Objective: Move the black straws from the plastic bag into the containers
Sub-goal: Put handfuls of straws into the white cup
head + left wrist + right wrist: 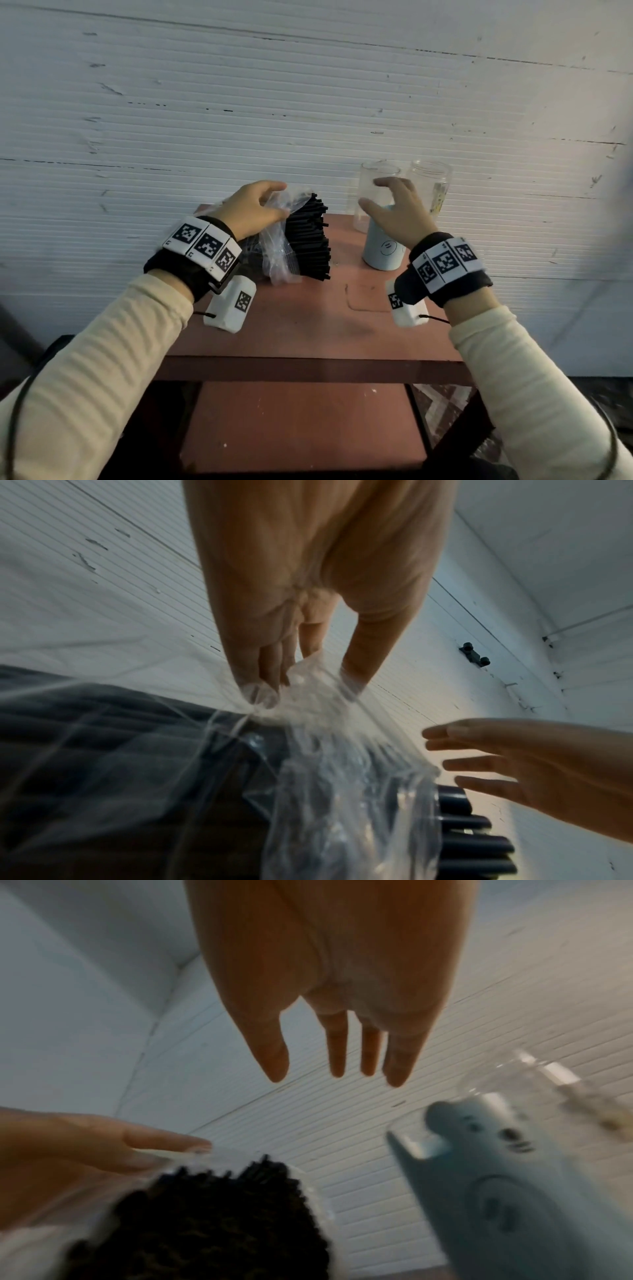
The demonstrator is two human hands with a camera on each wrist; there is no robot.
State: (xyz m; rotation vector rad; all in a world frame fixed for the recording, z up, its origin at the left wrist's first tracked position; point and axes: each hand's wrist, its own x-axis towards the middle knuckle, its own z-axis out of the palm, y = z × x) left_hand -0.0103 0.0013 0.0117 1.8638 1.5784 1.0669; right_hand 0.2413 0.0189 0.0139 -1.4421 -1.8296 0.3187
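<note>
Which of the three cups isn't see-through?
The light blue container with a face on it, nearest the person. The two jars behind it are clear.

A reddish-brown counter fills the lower centre of the head view, with a lower shelf of the same colour beneath it. Behind it, a white ribbed wall with dark scuffs covers the upper frame.
</note>
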